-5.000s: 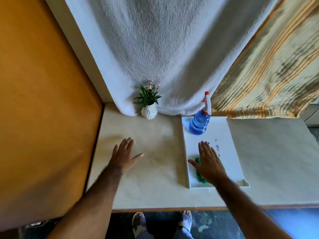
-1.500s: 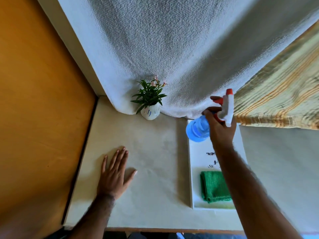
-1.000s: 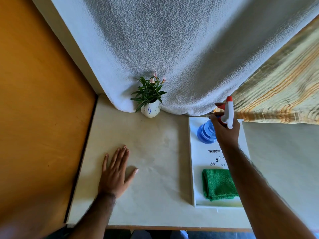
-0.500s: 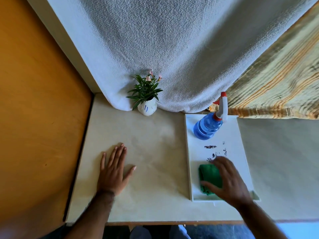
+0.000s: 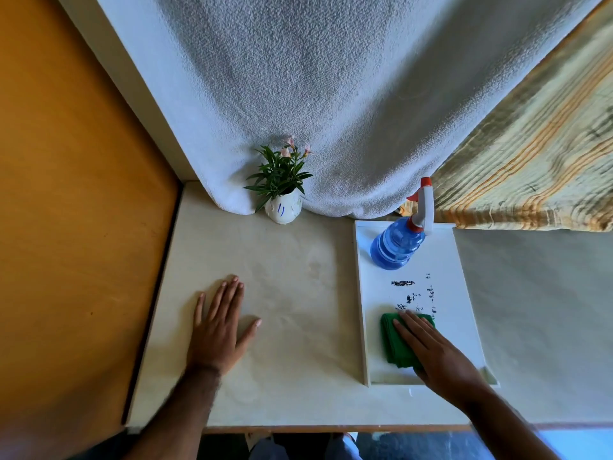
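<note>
2 hands lie flat, fingers straight: the right hand [image 5: 434, 353] presses the green cloth [image 5: 393, 343] at the near end of the white board [image 5: 457, 293], the left hand [image 5: 219, 330] rests left of it, and an overlong wipe could topple the spray bottle [image 5: 398, 247] at its far end.

Fuzzy green cloth [image 5: 394, 346] — smooth white board [image 5: 459, 293], matt table [image 5: 298, 293]

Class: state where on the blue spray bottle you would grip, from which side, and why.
Grip the spray bottle at the narrow neck under its trigger head, coming from the near right side: it stands upright on the white tray, its body is wide, and hanging fabric lies close behind.
</note>
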The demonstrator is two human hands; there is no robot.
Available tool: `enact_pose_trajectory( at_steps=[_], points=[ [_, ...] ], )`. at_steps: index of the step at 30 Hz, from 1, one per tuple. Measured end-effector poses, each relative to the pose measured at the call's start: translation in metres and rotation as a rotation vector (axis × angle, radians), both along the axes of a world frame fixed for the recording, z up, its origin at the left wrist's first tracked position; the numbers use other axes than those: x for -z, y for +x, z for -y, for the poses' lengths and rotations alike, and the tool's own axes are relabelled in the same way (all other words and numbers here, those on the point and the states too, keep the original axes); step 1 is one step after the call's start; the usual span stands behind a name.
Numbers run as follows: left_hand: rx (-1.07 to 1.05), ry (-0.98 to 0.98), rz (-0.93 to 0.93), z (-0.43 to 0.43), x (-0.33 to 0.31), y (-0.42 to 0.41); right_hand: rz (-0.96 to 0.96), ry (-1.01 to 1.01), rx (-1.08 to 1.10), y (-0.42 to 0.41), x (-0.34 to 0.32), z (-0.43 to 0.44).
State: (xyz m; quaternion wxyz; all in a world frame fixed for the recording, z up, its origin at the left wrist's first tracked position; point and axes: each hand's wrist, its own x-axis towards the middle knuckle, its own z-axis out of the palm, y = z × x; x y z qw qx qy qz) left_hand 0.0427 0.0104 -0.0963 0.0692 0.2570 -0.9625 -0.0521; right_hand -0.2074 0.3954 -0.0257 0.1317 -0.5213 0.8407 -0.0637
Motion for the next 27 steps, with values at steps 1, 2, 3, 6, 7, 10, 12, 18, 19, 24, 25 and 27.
enact_pose_trajectory(
  at_steps=[1,2,3,6,7,10,12,18,19,24,25,27],
  points=[
    [0.0,-0.005,-0.004,0.0,0.001,0.0,-0.005,-0.001,0.004,0.001,-0.002,0.001],
    [0.003,-0.008,-0.01,-0.001,0.002,0.0,-0.011,-0.013,0.013,0.003,-0.003,0.001],
    [0.005,-0.009,-0.018,0.0,0.003,0.0,-0.014,-0.037,0.023,0.004,-0.006,0.003],
    [0.009,-0.01,-0.024,0.001,0.006,0.0,-0.012,-0.156,0.05,0.006,-0.024,0.026],
    [0.004,-0.007,-0.021,0.002,0.007,-0.001,-0.017,-0.216,0.028,0.007,-0.03,0.044],
    [0.009,0.009,-0.016,0.002,0.008,0.0,-0.042,-0.366,-0.112,0.015,-0.047,0.12],
    [0.012,0.009,-0.02,0.002,0.007,0.001,-0.062,-0.419,-0.231,0.018,-0.052,0.175],
    [0.001,0.007,0.014,0.001,0.003,0.0,-0.154,-0.418,-0.406,0.002,-0.05,0.288],
    [0.0,0.008,0.021,0.001,0.002,-0.001,-0.163,-0.409,-0.42,-0.002,-0.049,0.297],
    [0.0,0.006,0.057,0.003,0.003,-0.001,-0.203,-0.388,-0.451,-0.019,-0.04,0.318],
    [-0.002,0.007,0.061,0.004,0.004,0.0,-0.22,-0.391,-0.458,-0.021,-0.037,0.319],
    [0.001,0.007,0.066,0.004,0.006,0.001,-0.258,-0.392,-0.482,-0.024,-0.033,0.322]
  ],
)
